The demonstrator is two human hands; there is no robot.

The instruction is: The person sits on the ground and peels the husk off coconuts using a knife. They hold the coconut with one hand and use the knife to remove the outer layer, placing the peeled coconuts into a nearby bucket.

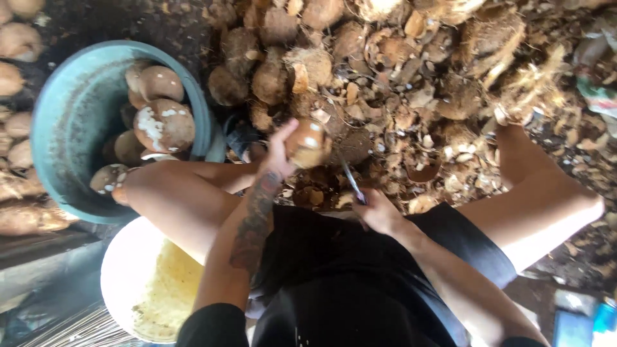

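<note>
My left hand [281, 149] grips a round brown coconut [308, 142] with pale scraped patches, held out in front of my knees. My right hand [378, 211] is closed around the handle of a knife [352, 180], its thin blade pointing up toward the coconut without touching it. My tattooed left forearm runs down from the hand. I sit low with both bare knees apart, in dark shorts.
A teal basin [71, 115] at the left holds several peeled coconuts [164, 124]. A white bucket [125, 270] with yellowish residue stands below it. A heap of unpeeled coconuts [270, 77] and husk scraps [437, 109] covers the ground ahead. More coconuts [16, 42] lie at the far left.
</note>
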